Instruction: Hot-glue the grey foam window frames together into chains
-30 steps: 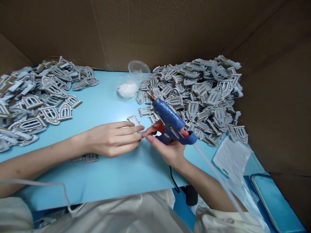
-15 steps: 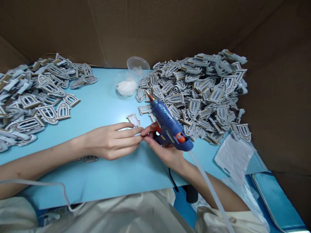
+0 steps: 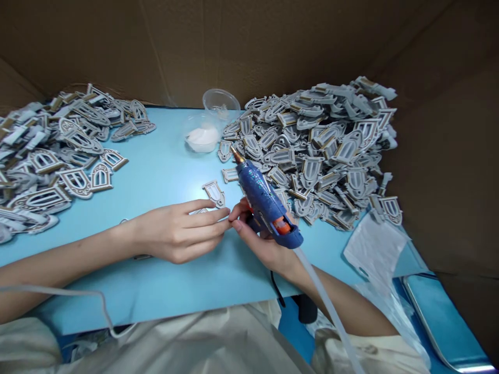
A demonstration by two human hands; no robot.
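Observation:
My right hand (image 3: 268, 249) is wrapped round the handle of a blue hot glue gun (image 3: 259, 195), whose brass nozzle points up and left. A translucent glue stick runs out of its rear end. My left hand (image 3: 183, 231) reaches in from the left, back upward, with its fingers stretched out and slightly apart. Its fingertips meet the thumb and index fingertips of my right hand; its thumb is hidden, and I make out nothing between them. Just beyond my left fingers lies a small arched window piece (image 3: 214, 193), grey-white with a frame. Other pieces are partly covered by my left hand and forearm.
Many window pieces are heaped at the right (image 3: 312, 150) and at the left (image 3: 70, 140). Two clear plastic tubs, one with white material (image 3: 202, 137), stand at the back. Cardboard walls (image 3: 187, 52) enclose the blue table (image 3: 163, 296). A white plastic bag (image 3: 374, 246) hangs at the right edge.
The glue gun has tilted and shifted slightly left, its rear end lower. My left hand has shifted very little, and both hands' fingertips still touch.

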